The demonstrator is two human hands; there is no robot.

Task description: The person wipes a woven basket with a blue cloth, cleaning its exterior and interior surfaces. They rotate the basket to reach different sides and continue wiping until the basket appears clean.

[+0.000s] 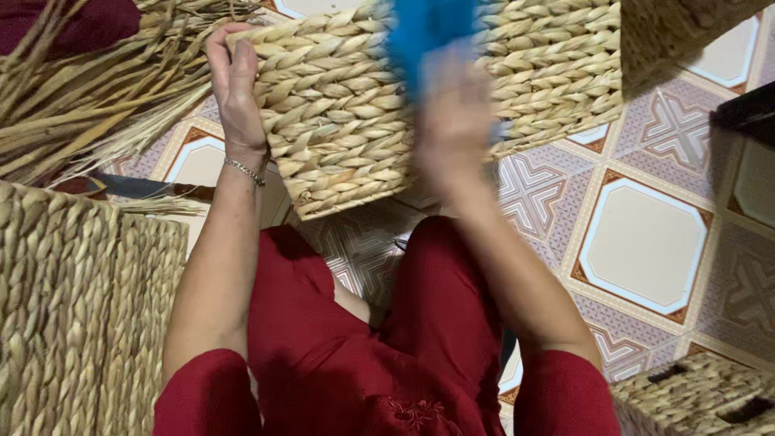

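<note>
Over lap, above tiled floor point(646, 242) | left hand point(236, 89) clamps basket point(339, 121) edge | right hand point(452, 121) blurred, grip unclear, against blue brush point(424, 32) | step: brushing weave | next: steady basket

Tiled floor crowded with woven work and dry reed

A patterned tile floor point(646, 242) of cream octagons framed in brown, with lilac star panels between, fills the view from three to five o'clock. Loose dried straw stalks point(89, 89) pile up at ten o'clock. A finished woven basket point(81, 315) stands at eight o'clock, another woven basket with handle slots point(694, 396) sits at five o'clock. A dark box-like object point(747, 153) edges in at three o'clock. The light is even and soft.
</note>
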